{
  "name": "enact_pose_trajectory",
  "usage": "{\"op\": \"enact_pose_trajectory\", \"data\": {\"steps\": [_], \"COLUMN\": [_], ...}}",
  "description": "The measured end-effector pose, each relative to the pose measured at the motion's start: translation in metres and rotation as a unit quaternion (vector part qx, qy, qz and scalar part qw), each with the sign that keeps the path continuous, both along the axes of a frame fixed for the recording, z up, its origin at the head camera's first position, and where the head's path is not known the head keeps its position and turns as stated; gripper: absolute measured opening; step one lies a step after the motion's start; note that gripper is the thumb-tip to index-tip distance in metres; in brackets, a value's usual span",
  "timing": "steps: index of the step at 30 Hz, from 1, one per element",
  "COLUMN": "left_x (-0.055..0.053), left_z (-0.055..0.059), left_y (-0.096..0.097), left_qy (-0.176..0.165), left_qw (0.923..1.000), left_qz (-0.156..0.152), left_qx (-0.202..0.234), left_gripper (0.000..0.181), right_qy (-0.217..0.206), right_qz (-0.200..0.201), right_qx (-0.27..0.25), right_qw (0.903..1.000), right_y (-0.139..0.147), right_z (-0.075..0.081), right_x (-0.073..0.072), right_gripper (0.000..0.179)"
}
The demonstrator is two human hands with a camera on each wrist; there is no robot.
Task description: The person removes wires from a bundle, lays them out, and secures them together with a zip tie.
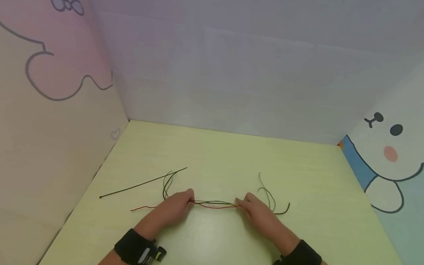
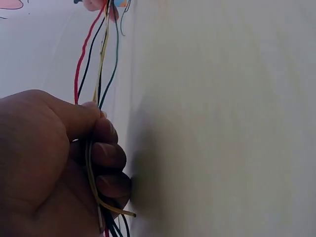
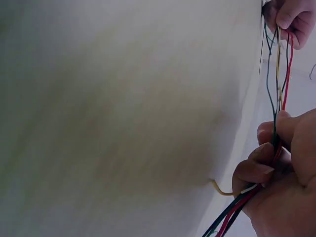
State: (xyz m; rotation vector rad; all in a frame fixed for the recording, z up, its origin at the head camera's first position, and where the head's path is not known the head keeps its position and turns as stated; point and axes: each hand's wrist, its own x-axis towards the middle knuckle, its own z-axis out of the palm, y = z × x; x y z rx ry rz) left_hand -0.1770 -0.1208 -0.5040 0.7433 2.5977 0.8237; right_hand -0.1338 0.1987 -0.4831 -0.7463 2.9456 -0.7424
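Note:
A bundle of thin coloured wires (image 1: 213,201), with red, green, yellow and dark strands, stretches between both hands close above the table. My left hand (image 1: 179,206) pinches it between thumb and forefinger, the other fingers curled around it in the left wrist view. My right hand (image 1: 256,211) grips the opposite part, thumb on top. Between the hands the strands bow slightly apart. A red wire end (image 1: 142,208) sticks out left of the left hand, and green ends curl up behind it. Past the right hand, dark green ends (image 1: 284,212) fan out. A short yellow end (image 3: 224,193) pokes from the right fist.
A long thin dark strip (image 1: 142,183) with a small head at one end, like a cable tie, lies at the table's left. The pale yellow table (image 1: 225,158) meets a plain wall (image 1: 225,81) behind. Cartoon-printed panels (image 1: 56,154) flank it on both sides.

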Motion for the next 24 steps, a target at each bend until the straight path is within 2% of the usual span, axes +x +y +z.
{"op": "enact_pose_trajectory", "data": {"steps": [4,8,11,14,15,17,21,22,24], "left_x": [0.003,0.007,0.011,0.017,0.019,0.025,0.039,0.041,0.044], "left_z": [-0.003,-0.003,-0.004,-0.001,0.001,0.005,0.012,0.014,0.015], "left_y": [-0.005,-0.004,-0.001,0.003,0.006,0.013,0.031,0.035,0.038], "left_qy": [0.001,0.03,0.104,0.178,0.193,0.201,0.174,0.169,0.171], "left_qw": [0.9995,0.9994,0.9942,0.9821,0.9785,0.9746,0.97,0.9683,0.9637], "left_qz": [0.009,0.005,-0.026,-0.037,-0.035,-0.023,-0.016,-0.016,-0.019], "left_qx": [0.029,0.019,-0.015,-0.047,-0.063,-0.095,-0.169,-0.184,-0.204], "left_gripper": [0.007,0.01,0.023,0.027,0.026,0.026,0.056,0.054,0.04], "right_qy": [-0.035,-0.053,-0.042,-0.035,-0.034,-0.038,-0.048,-0.049,-0.048], "right_qz": [-0.026,-0.049,-0.049,-0.047,-0.048,-0.055,-0.064,-0.064,-0.058], "right_qx": [-0.05,-0.084,-0.067,-0.042,-0.033,-0.022,-0.014,-0.014,-0.021], "right_qw": [0.9978,0.9938,0.9957,0.9974,0.9977,0.9975,0.9967,0.9966,0.9969], "right_y": [0.005,0.009,0.007,0.004,0.002,0.0,-0.001,-0.001,-0.002], "right_z": [-0.008,-0.015,-0.016,-0.015,-0.014,-0.013,-0.013,-0.013,-0.013], "right_x": [-0.004,-0.006,-0.007,-0.007,-0.008,-0.008,-0.009,-0.009,-0.009], "right_gripper": [0.021,0.009,0.006,0.007,0.008,0.01,0.016,0.017,0.018]}}
